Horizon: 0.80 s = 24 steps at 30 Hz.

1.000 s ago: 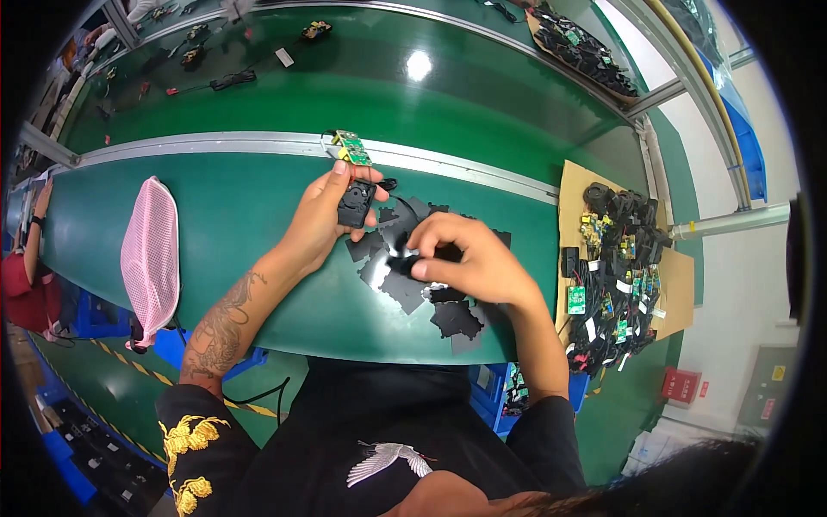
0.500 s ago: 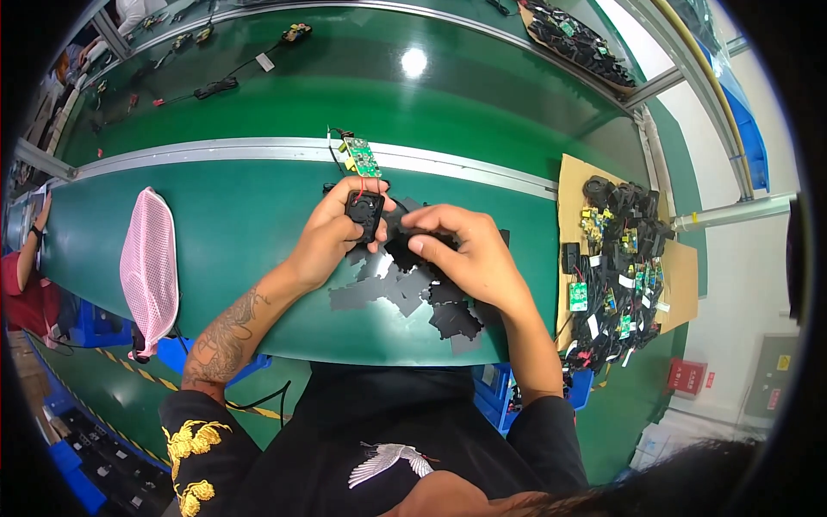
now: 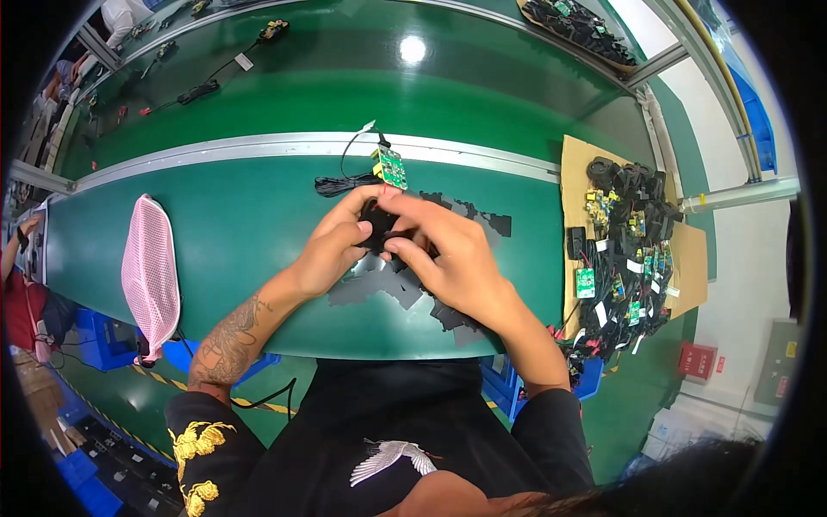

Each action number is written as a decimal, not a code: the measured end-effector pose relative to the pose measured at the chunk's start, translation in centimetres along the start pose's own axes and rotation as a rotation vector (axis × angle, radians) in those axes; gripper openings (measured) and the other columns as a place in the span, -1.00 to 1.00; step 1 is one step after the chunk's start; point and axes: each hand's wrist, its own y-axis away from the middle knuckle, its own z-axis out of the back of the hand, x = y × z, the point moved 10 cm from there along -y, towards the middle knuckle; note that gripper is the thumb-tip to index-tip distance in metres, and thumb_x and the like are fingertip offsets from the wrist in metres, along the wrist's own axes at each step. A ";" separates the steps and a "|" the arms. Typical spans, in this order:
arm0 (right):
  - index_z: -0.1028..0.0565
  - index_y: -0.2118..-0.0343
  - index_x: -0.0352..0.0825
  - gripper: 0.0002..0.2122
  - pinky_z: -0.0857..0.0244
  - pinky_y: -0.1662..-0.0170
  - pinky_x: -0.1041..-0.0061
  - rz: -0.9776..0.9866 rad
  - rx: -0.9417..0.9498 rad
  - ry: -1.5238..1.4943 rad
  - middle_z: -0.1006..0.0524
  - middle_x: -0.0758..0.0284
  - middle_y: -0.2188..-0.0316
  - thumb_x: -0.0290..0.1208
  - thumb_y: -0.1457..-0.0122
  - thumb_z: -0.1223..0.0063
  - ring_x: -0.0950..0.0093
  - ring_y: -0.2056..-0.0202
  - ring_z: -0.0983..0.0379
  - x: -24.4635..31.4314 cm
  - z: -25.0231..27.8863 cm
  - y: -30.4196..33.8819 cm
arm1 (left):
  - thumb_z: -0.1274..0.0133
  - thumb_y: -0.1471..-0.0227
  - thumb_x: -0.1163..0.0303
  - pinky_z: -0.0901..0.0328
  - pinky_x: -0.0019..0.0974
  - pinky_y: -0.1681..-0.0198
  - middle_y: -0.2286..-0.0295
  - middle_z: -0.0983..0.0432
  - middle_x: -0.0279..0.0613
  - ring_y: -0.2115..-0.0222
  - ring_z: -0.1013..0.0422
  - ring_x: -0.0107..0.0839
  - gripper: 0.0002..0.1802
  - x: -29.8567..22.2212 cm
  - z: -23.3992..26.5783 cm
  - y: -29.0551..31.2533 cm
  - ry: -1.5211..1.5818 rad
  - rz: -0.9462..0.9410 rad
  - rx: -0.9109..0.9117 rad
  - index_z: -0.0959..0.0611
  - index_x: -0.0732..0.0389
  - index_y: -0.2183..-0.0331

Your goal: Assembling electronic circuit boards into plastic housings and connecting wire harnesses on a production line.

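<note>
At the left, a pink mesh bag-like object [image 3: 149, 271] lies on the green-topped bench [image 3: 233, 215], well apart from the hands, which seems to leave the middle free for handling. A coiled black cable [image 3: 343, 184] lies just beyond the left hand [image 3: 332, 246], which is clamped on a small black plastic housing [image 3: 376, 215], thumb on the near side, apparently steadying it for the other hand. Past the fingertips sits a green circuit board with yellow parts [image 3: 392, 167], probably kept there so that it does not cover the housing. The right hand [image 3: 452, 254] meets the housing from the other side, its thumb and fingers bent close together. Flat dark-grey cut sheets [image 3: 405, 291] spread beneath and around it, within easy reach. Farther right, a tangled pile of black cables and circuit boards [image 3: 616, 258] lies on brown cardboard [image 3: 689, 258], perhaps to hold it together.

The left fingers behind the housing are out of sight, and so is any link from housing to board. Whether the right fingertips pinch anything cannot be told. The right forearm and hand cover part of the sheets.
</note>
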 end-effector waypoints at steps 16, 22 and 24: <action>-0.61 0.09 -0.45 -0.81 -0.46 0.28 0.55 0.052 0.066 -0.243 -0.52 0.17 0.00 -0.67 -0.25 -0.15 0.45 0.25 -0.68 -1.4 -0.8 0.6 | -0.05 -0.32 0.47 -0.42 -0.30 0.11 0.04 -0.52 -0.14 0.09 -0.50 -0.41 -0.45 1.2 -0.1 -0.3 0.101 0.108 0.022 -0.34 0.24 -0.28; -0.62 0.01 -0.38 -0.64 -0.37 0.24 0.58 0.054 -0.065 0.039 -0.50 0.21 -0.02 -0.59 -0.09 -0.36 0.55 0.22 -0.53 0.3 1.0 0.7 | -0.24 -0.18 0.59 -0.45 -0.35 0.19 0.04 -0.53 -0.16 0.11 -0.51 -0.44 -0.33 0.3 0.8 -0.4 0.222 0.066 -0.098 -0.36 0.21 -0.26; -0.61 0.00 -0.38 -0.65 -0.37 0.30 0.63 -0.084 -0.123 -0.067 -0.59 0.34 0.21 -0.61 -0.13 -0.38 0.66 0.37 -0.48 -1.7 1.2 0.6 | -0.27 -0.17 0.60 -0.45 -0.35 0.18 0.03 -0.52 -0.16 0.13 -0.51 -0.46 -0.32 0.5 1.4 -0.4 0.208 0.030 -0.124 -0.37 0.21 -0.25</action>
